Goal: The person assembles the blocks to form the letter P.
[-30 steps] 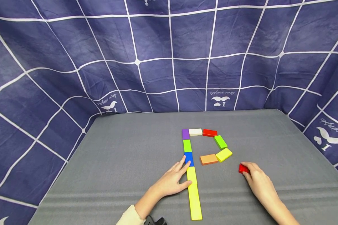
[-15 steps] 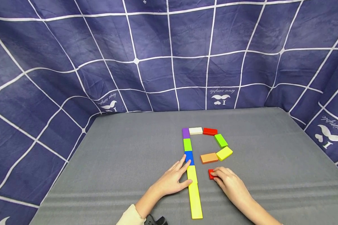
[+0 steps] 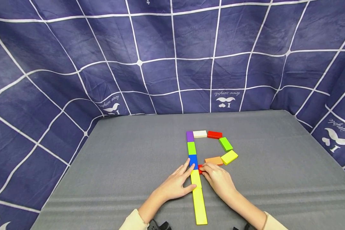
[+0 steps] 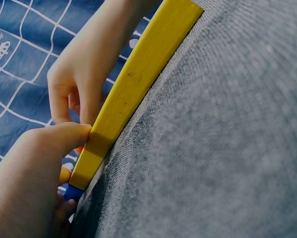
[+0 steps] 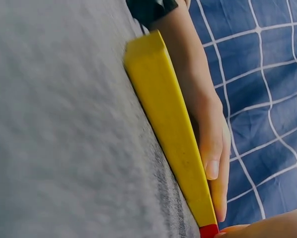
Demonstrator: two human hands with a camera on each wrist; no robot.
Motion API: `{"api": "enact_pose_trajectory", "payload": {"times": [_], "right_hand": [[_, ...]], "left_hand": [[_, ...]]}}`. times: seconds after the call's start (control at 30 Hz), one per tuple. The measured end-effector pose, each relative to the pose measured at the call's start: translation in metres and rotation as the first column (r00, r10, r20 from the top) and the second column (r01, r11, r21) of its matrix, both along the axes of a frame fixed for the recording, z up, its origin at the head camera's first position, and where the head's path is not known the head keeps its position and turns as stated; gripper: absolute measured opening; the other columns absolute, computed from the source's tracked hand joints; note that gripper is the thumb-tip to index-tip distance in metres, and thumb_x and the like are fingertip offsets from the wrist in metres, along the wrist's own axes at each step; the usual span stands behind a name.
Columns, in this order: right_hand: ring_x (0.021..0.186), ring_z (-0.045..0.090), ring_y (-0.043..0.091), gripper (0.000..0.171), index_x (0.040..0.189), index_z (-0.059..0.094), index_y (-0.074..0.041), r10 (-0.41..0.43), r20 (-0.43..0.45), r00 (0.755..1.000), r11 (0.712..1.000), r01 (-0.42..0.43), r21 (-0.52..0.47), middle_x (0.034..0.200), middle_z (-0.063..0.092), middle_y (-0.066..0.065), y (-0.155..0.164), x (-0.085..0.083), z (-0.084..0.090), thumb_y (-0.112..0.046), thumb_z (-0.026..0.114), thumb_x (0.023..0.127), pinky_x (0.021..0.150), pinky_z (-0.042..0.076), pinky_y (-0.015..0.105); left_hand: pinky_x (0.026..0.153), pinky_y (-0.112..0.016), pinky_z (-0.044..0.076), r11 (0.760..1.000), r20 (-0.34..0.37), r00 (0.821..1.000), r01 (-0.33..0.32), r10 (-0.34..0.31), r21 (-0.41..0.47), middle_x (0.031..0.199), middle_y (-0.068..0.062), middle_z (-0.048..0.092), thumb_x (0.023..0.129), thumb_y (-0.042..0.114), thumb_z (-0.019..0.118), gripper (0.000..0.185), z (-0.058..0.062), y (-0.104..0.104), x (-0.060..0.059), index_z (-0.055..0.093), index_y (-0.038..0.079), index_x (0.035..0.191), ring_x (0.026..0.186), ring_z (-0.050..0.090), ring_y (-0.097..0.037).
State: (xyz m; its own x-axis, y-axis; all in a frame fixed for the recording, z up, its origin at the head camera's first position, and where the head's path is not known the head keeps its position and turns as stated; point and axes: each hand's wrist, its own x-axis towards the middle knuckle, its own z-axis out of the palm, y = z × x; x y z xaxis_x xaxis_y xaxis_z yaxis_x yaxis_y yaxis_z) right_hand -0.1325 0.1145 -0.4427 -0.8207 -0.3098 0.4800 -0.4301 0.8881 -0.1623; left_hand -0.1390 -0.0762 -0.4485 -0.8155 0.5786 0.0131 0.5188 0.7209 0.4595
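Note:
Coloured flat blocks lie on the grey table [image 3: 126, 159]. A straight column runs purple [image 3: 189, 136], green [image 3: 191, 148], blue [image 3: 193, 159], short yellow [image 3: 196, 179], long yellow [image 3: 199, 206]. White [image 3: 199, 134], red [image 3: 214, 134], green [image 3: 226, 144], yellow-green [image 3: 229, 157] and orange [image 3: 213, 160] blocks curve off its top. My left hand [image 3: 187, 175] rests with straight fingers against the column's left side, its thumb [image 4: 64, 139] touching the yellow block [image 4: 133, 94]. My right hand [image 3: 204, 169] pinches a small red block [image 3: 200, 168] beside the blue and yellow blocks, just below the orange one.
A dark blue cloth with a white grid [image 3: 161, 64] hangs behind and to both sides of the table. Bare grey surface lies left and right of the blocks. The table's left edge [image 3: 74, 156] and right edge [image 3: 319, 143] meet the cloth.
My right hand has carried the small red block leftwards from the right of the table to the column, under the orange block. The left hand has stayed in place.

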Motion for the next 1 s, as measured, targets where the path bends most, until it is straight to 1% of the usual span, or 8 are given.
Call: {"api": "enact_pose_trajectory", "payload": {"times": [0.13,0.27,0.37,0.43,0.53,0.67,0.9,1.0], "right_hand": [[0.075,0.064,0.009,0.017,0.087,0.07,-0.017,-0.031,-0.003,1.0,1.0,0.031,0.001,0.089,0.065,-0.008,-0.003,-0.007,-0.001,-0.017,0.075,0.07,0.059,0.051,0.025],[0.069,0.063,0.007,0.017,0.088,0.07,-0.017,-0.05,0.018,0.999,0.999,0.05,-0.003,0.087,0.064,-0.009,-0.005,-0.013,-0.001,-0.017,0.074,0.072,0.051,0.048,0.021],[0.07,0.063,0.008,0.016,0.089,0.07,-0.018,-0.043,0.036,0.998,0.999,0.043,-0.023,0.089,0.064,-0.009,-0.003,-0.015,0.002,-0.016,0.073,0.073,0.05,0.048,0.022],[0.074,0.063,0.01,0.017,0.09,0.069,-0.018,-0.037,0.03,0.999,0.998,0.038,-0.054,0.09,0.064,-0.008,0.002,-0.016,0.004,-0.015,0.073,0.074,0.053,0.05,0.025],[0.081,0.061,0.015,0.019,0.092,0.068,-0.016,-0.048,-0.008,0.999,0.994,0.047,-0.094,0.092,0.064,-0.004,0.014,-0.018,0.007,-0.013,0.073,0.073,0.063,0.051,0.031],[0.088,0.057,0.02,0.023,0.093,0.068,-0.013,-0.071,-0.032,0.997,0.993,0.068,-0.096,0.095,0.063,0.002,0.029,-0.02,0.007,-0.011,0.074,0.071,0.075,0.048,0.038],[0.089,0.057,0.021,0.024,0.094,0.068,-0.011,-0.064,0.014,0.998,0.996,0.064,-0.056,0.095,0.063,0.004,0.039,-0.018,0.0,-0.012,0.074,0.071,0.074,0.045,0.037],[0.093,0.057,0.023,0.022,0.095,0.067,-0.011,-0.08,0.013,0.997,0.993,0.081,-0.086,0.099,0.063,0.005,0.045,-0.021,0.002,-0.014,0.071,0.074,0.076,0.043,0.04]], "left_hand": [[0.108,-0.043,0.03,1.0,-0.001,1.0,0.003,-0.003,0.017,0.153,-0.004,0.013,0.087,0.052,0.045,0.069,0.0,0.0,0.001,0.024,0.018,0.144,0.135,0.029,-0.028],[0.106,-0.044,0.031,1.0,-0.025,1.0,0.015,-0.015,0.026,0.152,-0.006,0.016,0.088,0.053,0.043,0.069,0.0,-0.001,0.001,0.025,0.017,0.144,0.134,0.031,-0.031],[0.106,-0.044,0.032,1.0,-0.032,0.999,0.016,-0.016,0.021,0.152,-0.005,0.016,0.088,0.053,0.043,0.069,0.0,-0.001,0.001,0.025,0.017,0.143,0.134,0.032,-0.03],[0.107,-0.044,0.031,1.0,-0.024,1.0,0.013,-0.012,0.019,0.153,-0.004,0.015,0.088,0.052,0.044,0.069,0.0,-0.001,0.001,0.025,0.018,0.144,0.134,0.031,-0.029],[0.107,-0.043,0.031,1.0,-0.027,1.0,0.008,-0.008,0.008,0.153,-0.004,0.014,0.087,0.052,0.045,0.068,-0.001,0.0,0.0,0.025,0.018,0.143,0.135,0.03,-0.027],[0.107,-0.043,0.031,1.0,-0.027,1.0,0.004,-0.004,-0.001,0.153,-0.003,0.014,0.087,0.052,0.044,0.068,-0.001,0.001,-0.001,0.025,0.019,0.143,0.135,0.03,-0.026],[0.107,-0.043,0.031,1.0,-0.008,1.0,0.003,-0.003,-0.003,0.153,-0.002,0.012,0.087,0.054,0.043,0.069,0.0,0.001,0.0,0.024,0.02,0.144,0.136,0.029,-0.027],[0.108,-0.043,0.03,1.0,-0.015,1.0,0.008,-0.008,0.001,0.153,-0.002,0.013,0.087,0.053,0.044,0.069,0.0,0.001,0.0,0.024,0.019,0.144,0.136,0.029,-0.026]]}}
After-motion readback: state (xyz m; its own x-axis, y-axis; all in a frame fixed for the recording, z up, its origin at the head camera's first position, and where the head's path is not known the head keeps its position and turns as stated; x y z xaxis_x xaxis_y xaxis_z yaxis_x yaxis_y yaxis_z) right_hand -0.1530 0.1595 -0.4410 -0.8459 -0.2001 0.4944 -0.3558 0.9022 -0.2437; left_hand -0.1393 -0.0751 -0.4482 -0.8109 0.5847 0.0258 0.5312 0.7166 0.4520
